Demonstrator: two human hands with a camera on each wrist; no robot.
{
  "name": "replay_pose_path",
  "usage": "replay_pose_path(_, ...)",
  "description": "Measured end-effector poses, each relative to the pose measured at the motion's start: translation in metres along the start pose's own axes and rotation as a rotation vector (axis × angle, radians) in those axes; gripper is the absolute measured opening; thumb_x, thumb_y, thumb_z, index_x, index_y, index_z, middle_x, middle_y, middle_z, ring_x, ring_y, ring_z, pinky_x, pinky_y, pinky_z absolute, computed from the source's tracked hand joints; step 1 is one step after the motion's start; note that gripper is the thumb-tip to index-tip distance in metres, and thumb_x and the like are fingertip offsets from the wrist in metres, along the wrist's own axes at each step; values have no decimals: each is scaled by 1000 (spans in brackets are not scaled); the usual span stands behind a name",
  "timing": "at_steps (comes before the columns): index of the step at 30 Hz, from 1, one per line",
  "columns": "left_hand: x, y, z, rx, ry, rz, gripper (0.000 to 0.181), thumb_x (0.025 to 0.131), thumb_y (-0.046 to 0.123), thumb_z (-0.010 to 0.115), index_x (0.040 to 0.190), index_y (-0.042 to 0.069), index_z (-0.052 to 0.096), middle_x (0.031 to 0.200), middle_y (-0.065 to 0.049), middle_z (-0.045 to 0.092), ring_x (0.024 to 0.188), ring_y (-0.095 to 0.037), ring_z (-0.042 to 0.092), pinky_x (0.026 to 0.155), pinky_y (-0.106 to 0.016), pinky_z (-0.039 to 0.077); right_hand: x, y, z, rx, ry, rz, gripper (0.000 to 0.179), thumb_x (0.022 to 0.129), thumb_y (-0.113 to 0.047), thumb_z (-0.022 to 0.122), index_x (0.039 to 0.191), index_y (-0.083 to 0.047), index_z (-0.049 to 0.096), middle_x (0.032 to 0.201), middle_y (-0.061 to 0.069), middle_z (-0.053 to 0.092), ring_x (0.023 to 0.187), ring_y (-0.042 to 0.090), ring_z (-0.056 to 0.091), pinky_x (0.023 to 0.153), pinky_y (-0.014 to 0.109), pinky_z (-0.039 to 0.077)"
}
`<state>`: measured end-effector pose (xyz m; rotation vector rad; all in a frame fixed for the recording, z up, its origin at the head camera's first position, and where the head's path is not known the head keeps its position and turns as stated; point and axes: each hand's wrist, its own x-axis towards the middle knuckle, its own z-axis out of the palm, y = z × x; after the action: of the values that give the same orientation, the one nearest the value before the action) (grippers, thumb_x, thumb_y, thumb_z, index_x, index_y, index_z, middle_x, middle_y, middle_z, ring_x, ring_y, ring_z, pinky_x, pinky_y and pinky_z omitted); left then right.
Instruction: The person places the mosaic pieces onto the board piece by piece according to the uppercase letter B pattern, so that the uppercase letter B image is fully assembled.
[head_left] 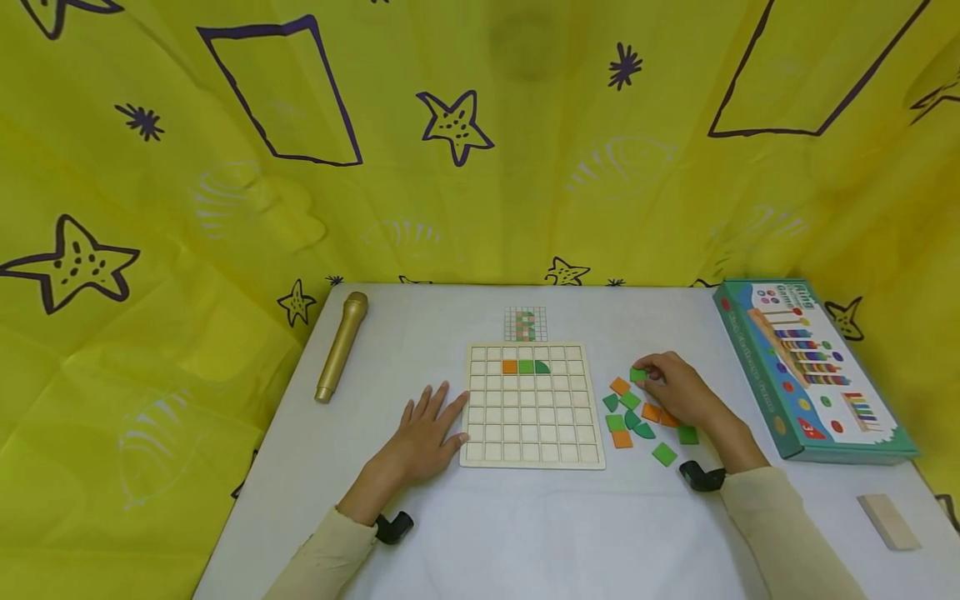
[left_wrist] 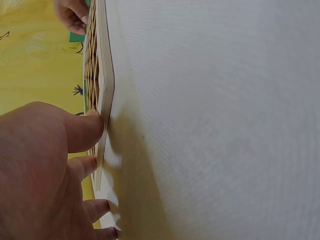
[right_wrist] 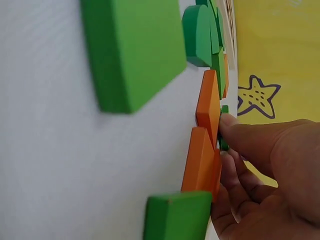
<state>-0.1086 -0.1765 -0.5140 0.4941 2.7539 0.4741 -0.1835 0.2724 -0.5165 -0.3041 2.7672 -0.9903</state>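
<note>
Fingertips of the right hand (head_left: 677,390) pinch a green square tile (head_left: 637,376) right of the grid board (head_left: 529,415). Left hand (head_left: 422,440) is spread; it touches the board.

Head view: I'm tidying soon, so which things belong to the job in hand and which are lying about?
Seemingly in use:
grid board, left hand at its edge
green tile in the right hand
other tiles on and beside the board
pattern card

Apparently lying about:
gold microphone
game box
wooden block

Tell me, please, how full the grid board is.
Partly filled: the grid board holds three pieces in one row, and its other cells are bare.
</note>
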Motion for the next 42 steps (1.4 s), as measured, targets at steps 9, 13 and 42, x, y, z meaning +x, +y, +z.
replay_pose_path(9,0,0,0,-7,7,8,66,111,45,49,169,21,28,176,-20,14,161,-48,8,125,-71,13,11,-23,6,82,42,7,36,106,-16,66,133,6,62,124,26,57,111,39,62,96,54,54)
replay_pose_path(13,0,0,-1,-6,3,2,67,111,46,48,169,22,27,176,-20,14,162,-48,8,126,-70,12,19,-42,12,114,36,-20,34,105,-13,66,133,5,63,124,25,58,107,37,63,94,51,54)
replay_pose_path(42,1,-2,-1,-2,-7,3,67,111,49,45,170,25,24,177,-18,10,162,-46,4,126,-69,10,54,-146,101,-30,-88,-197,15,100,-12,74,113,-8,69,110,7,63,101,24,59,92,46,50)
